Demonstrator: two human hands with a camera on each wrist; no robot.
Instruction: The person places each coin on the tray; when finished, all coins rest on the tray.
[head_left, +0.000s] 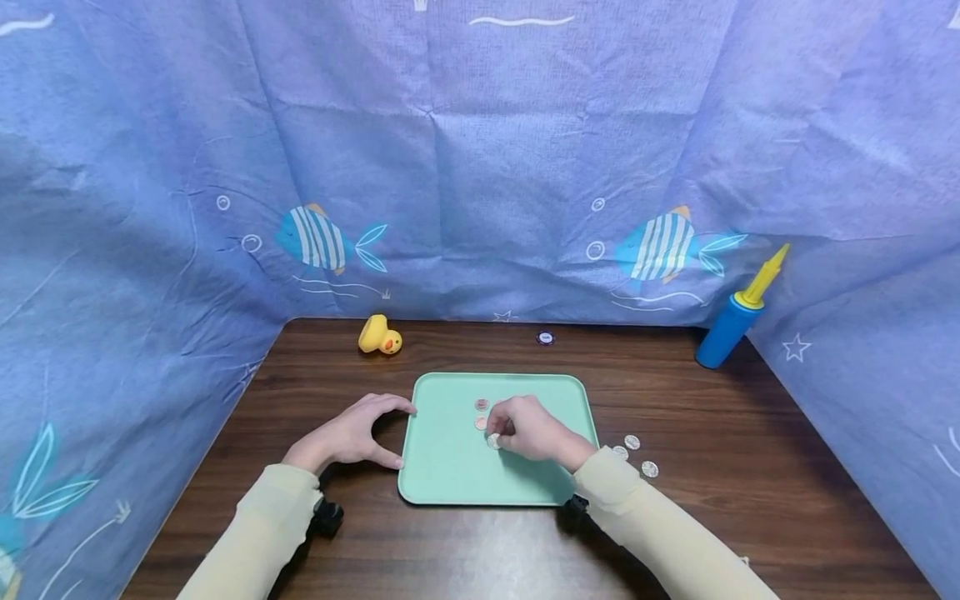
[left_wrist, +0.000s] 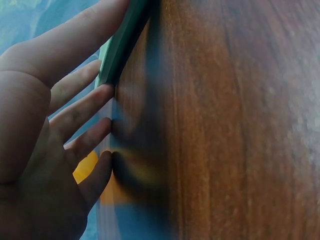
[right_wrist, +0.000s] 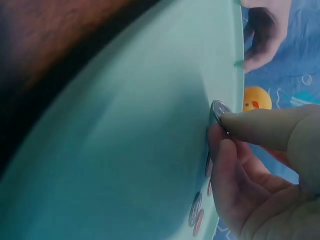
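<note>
My right hand pinches a silver coin between thumb and fingers, low over the mint green tray. In the right wrist view the held coin is tilted on edge. Two copper-coloured coins, one upper and one lower, lie on the tray just beyond these fingers. A silver coin and a reddish coin show on the tray in the right wrist view; the hand partly hides others. My left hand spreads at the tray's left edge, thumb and fingertips touching its rim.
Several silver coins lie on the wooden table right of the tray. A yellow rubber duck lies behind on the left, a poker chip behind the tray, and a blue and yellow pump at the far right corner.
</note>
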